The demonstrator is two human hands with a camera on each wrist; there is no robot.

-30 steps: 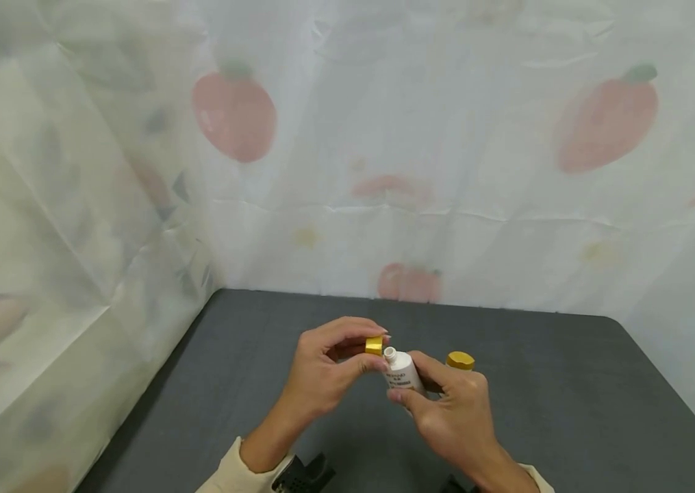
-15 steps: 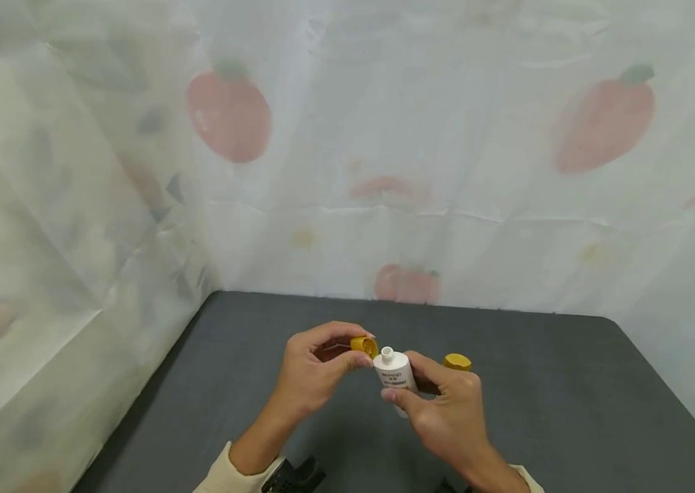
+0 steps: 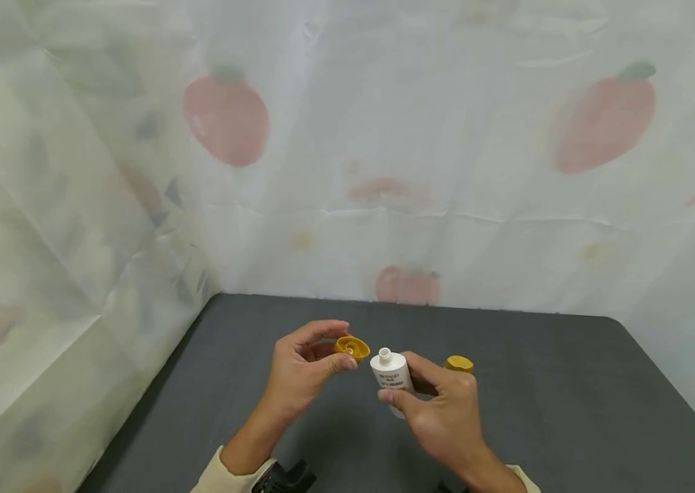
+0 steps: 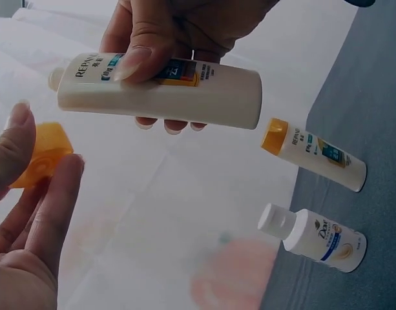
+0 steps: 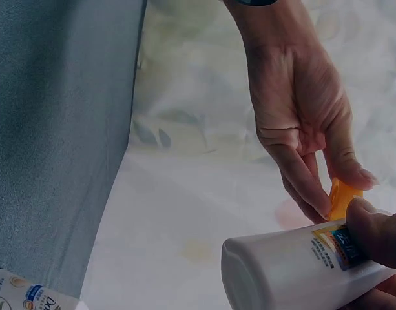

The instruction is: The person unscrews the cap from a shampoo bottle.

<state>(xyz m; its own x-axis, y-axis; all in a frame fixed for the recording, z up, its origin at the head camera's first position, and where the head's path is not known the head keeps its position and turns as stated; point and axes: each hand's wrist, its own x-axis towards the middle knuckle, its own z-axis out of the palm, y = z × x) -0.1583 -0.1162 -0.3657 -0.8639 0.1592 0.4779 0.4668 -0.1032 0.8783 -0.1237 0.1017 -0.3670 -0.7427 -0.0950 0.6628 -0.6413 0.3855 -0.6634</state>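
Note:
My left hand [image 3: 300, 370] pinches a yellow bottle cap [image 3: 353, 348] between thumb and fingers, its hollow underside turned toward the camera. Just right of it, my right hand [image 3: 446, 400] grips a white shampoo-type bottle [image 3: 390, 373] marked REPAND, thumb across the label. The bottle's narrow neck [image 3: 385, 355] is bare, with a gap between it and the cap. In the left wrist view the bottle [image 4: 159, 93] shows its blue and yellow label, and the yellow cap [image 4: 48, 154] sits between thumb and fingertips. The right wrist view shows the bottle's base [image 5: 246, 281] up close.
Behind my right hand stands a second bottle with a yellow cap [image 3: 459, 363], mostly hidden in the head view. The left wrist view shows that bottle [image 4: 320, 155] beside a white Dove bottle [image 4: 323, 239] on the dark table [image 3: 569, 397]. Fruit-print curtains [image 3: 476, 137] border the table.
My left hand has drawn the yellow cap leftward, away from the bottle neck, and turned its hollow side into view. The bottle in my right hand has shifted slightly left and become more upright.

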